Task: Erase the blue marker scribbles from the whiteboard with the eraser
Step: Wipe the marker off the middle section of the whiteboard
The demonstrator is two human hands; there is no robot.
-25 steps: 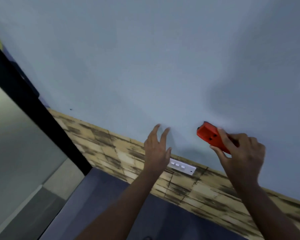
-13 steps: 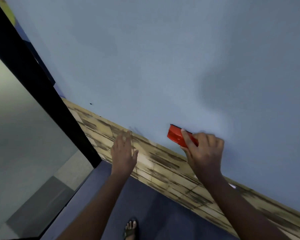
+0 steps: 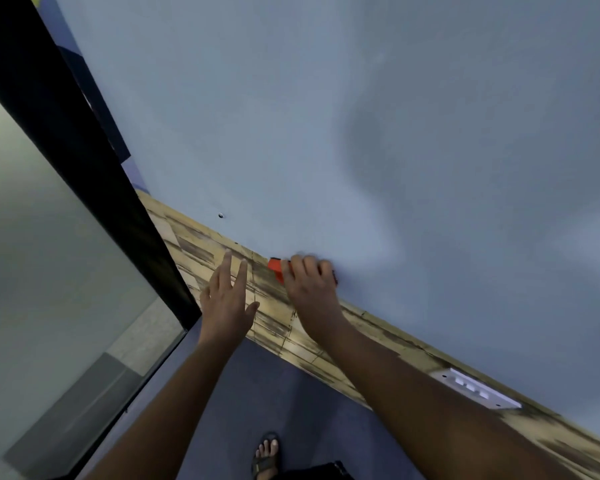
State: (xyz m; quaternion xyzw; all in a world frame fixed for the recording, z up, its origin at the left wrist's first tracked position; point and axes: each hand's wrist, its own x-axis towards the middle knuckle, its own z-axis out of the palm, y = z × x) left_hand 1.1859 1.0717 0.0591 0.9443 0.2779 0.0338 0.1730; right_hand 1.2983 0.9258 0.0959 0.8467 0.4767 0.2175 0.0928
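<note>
The whiteboard (image 3: 326,116) is a large pale grey-blue surface filling most of the head view. No blue marker scribbles show on it now. My right hand (image 3: 309,289) grips a red eraser (image 3: 276,266) and presses it against the board's bottom edge, near its lower left corner; most of the eraser is hidden under my fingers. My left hand (image 3: 227,303) is flat with fingers apart, over the wooden strip just left of the eraser, holding nothing.
A wood-patterned strip (image 3: 326,344) runs under the board, with a white switch plate (image 3: 475,393) at the right. A black frame (image 3: 84,174) and a glass panel (image 3: 42,289) stand at the left. A sandalled foot (image 3: 265,453) is on the blue-grey floor (image 3: 274,393).
My right hand has slid the eraser left and down along the board to its bottom edge. My left hand has moved left, off the switch plate. A faint blue mark near the edge is gone.
</note>
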